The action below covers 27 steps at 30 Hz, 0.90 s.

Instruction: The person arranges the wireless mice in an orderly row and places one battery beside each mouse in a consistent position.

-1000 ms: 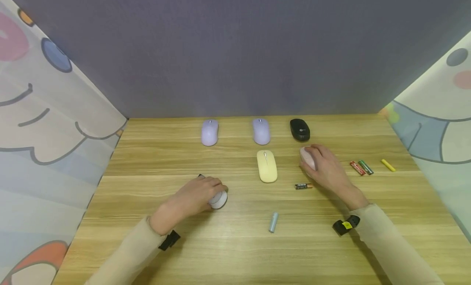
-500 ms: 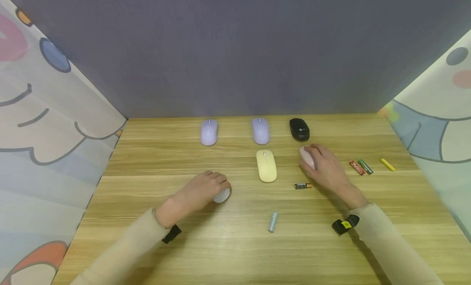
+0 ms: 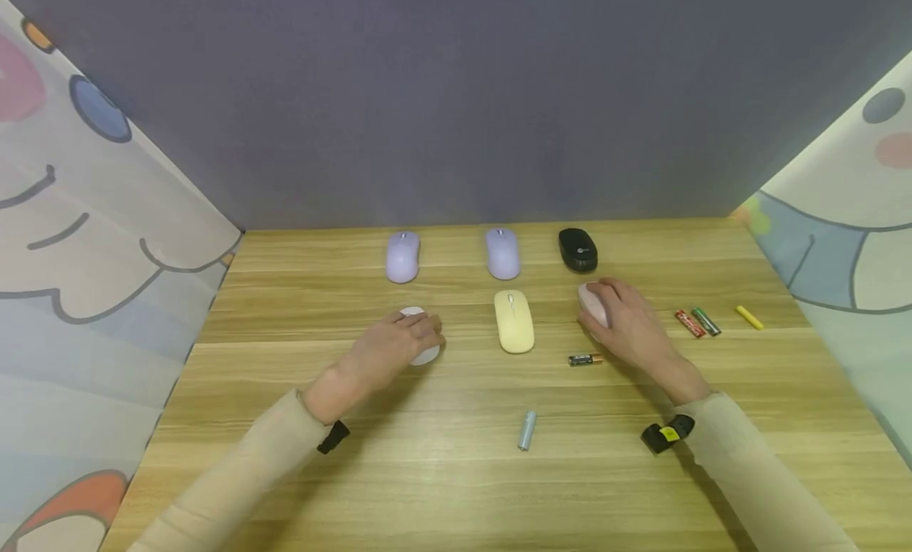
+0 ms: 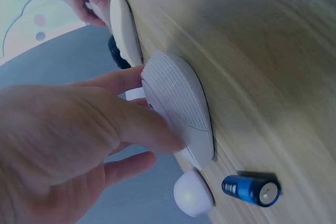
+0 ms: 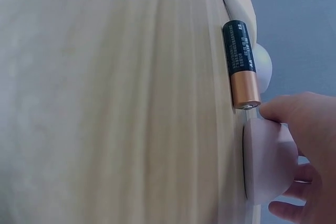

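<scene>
My left hand (image 3: 385,355) grips a white computer mouse (image 3: 426,355) by its sides on the wooden table, left of centre. In the left wrist view the white mouse (image 4: 181,98) shows a ridged side, with my thumb and fingers about it. My right hand (image 3: 630,330) holds a pale pink mouse (image 3: 593,305), and its thumb lies along the near side. A yellow mouse (image 3: 514,322) rests between the two hands. Near my left hand lies a blue battery (image 4: 251,190), hidden from the head view. A black and copper battery (image 5: 241,64) lies beside the pale pink mouse.
Two lavender mice, one left (image 3: 402,257) and one central (image 3: 503,254), and a black mouse (image 3: 578,249) line the back edge before a grey panel (image 3: 456,100). A grey-blue battery (image 3: 527,431) lies in front. Red (image 3: 689,323), green (image 3: 706,321) and yellow (image 3: 749,317) batteries lie at right.
My left hand has moved away from me with the white mouse, which has turned and now shows beyond my fingers too. The right hand and pale pink mouse stay in place.
</scene>
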### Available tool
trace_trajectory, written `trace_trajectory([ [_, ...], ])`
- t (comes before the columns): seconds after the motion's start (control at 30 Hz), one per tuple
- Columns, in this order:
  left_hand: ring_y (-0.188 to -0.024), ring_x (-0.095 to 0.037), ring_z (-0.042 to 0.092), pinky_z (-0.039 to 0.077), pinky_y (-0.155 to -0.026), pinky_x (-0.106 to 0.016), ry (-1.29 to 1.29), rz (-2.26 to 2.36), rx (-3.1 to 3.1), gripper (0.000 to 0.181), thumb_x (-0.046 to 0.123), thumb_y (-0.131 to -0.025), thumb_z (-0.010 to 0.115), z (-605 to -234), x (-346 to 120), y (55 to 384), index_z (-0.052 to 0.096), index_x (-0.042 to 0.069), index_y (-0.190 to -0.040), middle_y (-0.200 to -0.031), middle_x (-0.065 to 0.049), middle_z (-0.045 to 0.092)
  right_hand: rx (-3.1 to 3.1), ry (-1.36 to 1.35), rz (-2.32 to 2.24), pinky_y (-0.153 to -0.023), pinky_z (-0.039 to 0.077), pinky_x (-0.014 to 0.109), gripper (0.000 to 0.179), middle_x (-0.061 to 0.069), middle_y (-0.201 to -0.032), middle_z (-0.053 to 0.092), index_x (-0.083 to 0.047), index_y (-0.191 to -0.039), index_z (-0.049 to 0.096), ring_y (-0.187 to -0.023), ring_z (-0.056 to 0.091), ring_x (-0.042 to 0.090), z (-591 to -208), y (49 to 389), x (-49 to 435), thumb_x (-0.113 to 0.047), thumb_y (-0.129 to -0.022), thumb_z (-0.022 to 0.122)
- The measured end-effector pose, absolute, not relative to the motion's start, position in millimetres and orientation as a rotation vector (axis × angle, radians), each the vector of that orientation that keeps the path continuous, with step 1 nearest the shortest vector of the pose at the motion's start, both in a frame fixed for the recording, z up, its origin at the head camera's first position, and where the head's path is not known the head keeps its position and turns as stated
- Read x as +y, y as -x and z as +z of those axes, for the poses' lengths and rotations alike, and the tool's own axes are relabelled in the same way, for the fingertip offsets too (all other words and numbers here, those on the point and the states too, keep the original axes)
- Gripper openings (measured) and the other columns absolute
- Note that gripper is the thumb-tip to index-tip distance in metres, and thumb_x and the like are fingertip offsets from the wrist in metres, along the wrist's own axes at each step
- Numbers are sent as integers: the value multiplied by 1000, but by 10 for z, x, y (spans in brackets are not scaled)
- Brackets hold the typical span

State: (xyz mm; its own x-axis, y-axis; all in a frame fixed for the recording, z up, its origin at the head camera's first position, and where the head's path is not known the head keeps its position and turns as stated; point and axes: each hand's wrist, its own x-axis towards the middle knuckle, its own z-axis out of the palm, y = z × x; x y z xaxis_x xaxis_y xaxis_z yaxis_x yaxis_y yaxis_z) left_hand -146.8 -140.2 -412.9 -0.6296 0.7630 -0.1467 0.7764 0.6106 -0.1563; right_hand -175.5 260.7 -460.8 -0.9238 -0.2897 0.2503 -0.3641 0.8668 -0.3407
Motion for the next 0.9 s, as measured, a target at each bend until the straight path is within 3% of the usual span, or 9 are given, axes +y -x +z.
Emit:
trace_trajectory([
  [0.1, -135, -34, 56, 50, -111, -48, -1300, -256, 2846, 67, -11, -83, 77, -4155, -1409, 1455, 57, 11, -142, -150, -15, 54, -2848, -504, 574, -96, 49, 66, 52, 32, -137, 54, 5, -135, 58, -121, 55, 50, -4602, 1756, 2605, -25, -96, 72],
  [0.23, -130, -37, 60, 54, -106, -49, -1169, -120, 2976, 54, 14, -93, 76, -4181, -1369, 1429, 56, 0, -141, -145, -23, 57, -2857, -498, 574, -98, 48, 66, 52, 32, -138, 54, 5, -136, 58, -122, 54, 50, -4593, 1753, 2601, -25, -96, 72],
  [0.3, -125, -39, 63, 56, -104, -50, -1092, -63, 3029, 56, 30, -95, 76, -4189, -1344, 1414, 59, -5, -136, -138, -25, 61, -2861, -497, 574, -99, 48, 67, 52, 32, -138, 54, 5, -136, 57, -123, 54, 51, -4592, 1753, 2600, -25, -96, 72],
  [0.43, -119, -38, 67, 58, -100, -49, -1009, -54, 3068, 62, 43, -94, 75, -4213, -1334, 1405, 63, -7, -128, -128, -25, 67, -2864, -500, 576, -98, 48, 67, 52, 33, -138, 53, 5, -136, 57, -123, 53, 51, -4594, 1755, 2601, -25, -96, 71],
  [0.9, -139, -46, 49, 42, -116, -57, -812, 252, 2866, 60, 28, -96, 73, -4199, -1493, 1578, 54, -2, -144, -151, -27, 50, -2877, -487, 595, -95, 50, 67, 52, 32, -140, 52, 4, -137, 56, -124, 53, 50, -4585, 1748, 2601, -26, -97, 70],
])
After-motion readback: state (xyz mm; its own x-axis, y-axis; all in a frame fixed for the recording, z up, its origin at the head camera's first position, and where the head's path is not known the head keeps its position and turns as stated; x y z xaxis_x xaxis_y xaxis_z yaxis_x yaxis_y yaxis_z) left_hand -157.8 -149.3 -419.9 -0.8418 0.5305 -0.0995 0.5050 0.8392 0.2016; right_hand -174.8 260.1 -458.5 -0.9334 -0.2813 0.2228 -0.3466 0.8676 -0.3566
